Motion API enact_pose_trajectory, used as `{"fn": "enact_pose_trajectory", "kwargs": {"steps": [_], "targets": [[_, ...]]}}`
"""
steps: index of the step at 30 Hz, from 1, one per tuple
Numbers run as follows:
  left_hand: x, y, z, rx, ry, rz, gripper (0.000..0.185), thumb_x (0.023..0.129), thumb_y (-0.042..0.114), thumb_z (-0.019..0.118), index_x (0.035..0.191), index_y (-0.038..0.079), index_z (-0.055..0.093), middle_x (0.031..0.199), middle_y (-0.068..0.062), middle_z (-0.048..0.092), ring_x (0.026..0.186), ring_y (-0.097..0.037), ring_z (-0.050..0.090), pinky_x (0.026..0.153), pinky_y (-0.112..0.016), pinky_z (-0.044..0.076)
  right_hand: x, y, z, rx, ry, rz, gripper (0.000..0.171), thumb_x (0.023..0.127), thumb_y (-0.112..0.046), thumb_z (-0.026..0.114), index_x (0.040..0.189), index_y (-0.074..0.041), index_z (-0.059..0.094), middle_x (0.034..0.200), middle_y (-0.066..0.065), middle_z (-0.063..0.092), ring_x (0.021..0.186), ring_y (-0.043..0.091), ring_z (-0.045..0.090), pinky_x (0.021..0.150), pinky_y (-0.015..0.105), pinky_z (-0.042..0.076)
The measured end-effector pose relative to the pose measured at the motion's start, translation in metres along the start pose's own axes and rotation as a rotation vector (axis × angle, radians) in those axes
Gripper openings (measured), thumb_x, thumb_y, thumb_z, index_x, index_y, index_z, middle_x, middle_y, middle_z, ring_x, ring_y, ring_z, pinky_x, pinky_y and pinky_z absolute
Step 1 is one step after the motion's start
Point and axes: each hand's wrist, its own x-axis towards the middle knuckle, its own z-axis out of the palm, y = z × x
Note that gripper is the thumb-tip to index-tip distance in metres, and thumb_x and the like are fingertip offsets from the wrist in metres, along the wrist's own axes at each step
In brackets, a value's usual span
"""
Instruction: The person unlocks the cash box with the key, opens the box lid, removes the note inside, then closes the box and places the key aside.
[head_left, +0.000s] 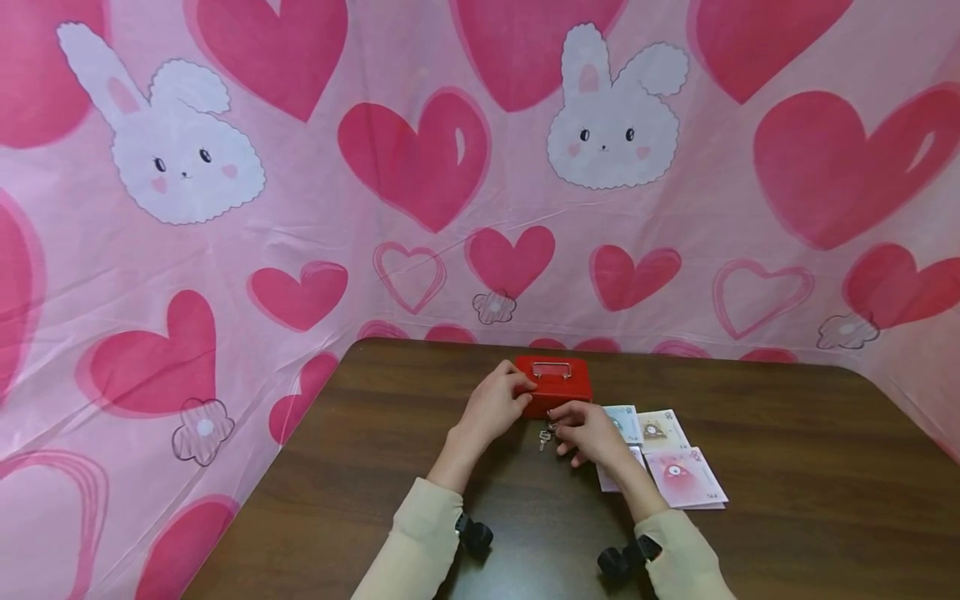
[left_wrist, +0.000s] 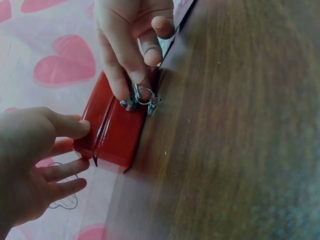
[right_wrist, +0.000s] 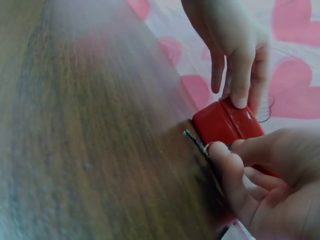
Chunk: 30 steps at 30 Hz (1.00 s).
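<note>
A small red cash box (head_left: 564, 387) with a metal carrying handle (head_left: 552, 367) on its lid sits at the far side of the table. My left hand (head_left: 491, 406) steadies its left end, thumb on the lid edge and fingers spread along the side, as the left wrist view shows. At the front face, my right hand (head_left: 592, 433) pinches a key at the lock (left_wrist: 130, 104). From the key ring (left_wrist: 144, 96) hangs a second small key (head_left: 543, 438), dangling in front of the box. My right fingertips (right_wrist: 220, 150) partly hide the pinched key.
Play banknotes with cartoon figures lie right of the box: a pink one (head_left: 681, 477), a beige one (head_left: 663, 431) and a blue one (head_left: 624, 422), with another partly under my right wrist. Behind the brown wooden table (head_left: 360, 433) hangs a pink heart-and-bunny cloth (head_left: 517, 200).
</note>
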Motion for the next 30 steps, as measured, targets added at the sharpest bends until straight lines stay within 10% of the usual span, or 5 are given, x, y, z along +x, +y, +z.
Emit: {"fn": "enact_pose_trajectory", "kwargs": {"steps": [30], "targets": [[-0.0014, 0.0015, 0.0001, -0.007, 0.000, -0.010, 0.016, 0.092, 0.020, 0.070, 0.106, 0.019, 0.078, 0.103, 0.002, 0.060, 0.093, -0.014, 0.060, 0.085, -0.030, 0.054, 0.0039, 0.0060, -0.0011, -0.075, 0.105, -0.035, 0.013, 0.090, -0.006, 0.069, 0.101, 0.000, 0.073, 0.079, 0.010, 0.072, 0.050, 0.016, 0.064, 0.041, 0.032, 0.051]]}}
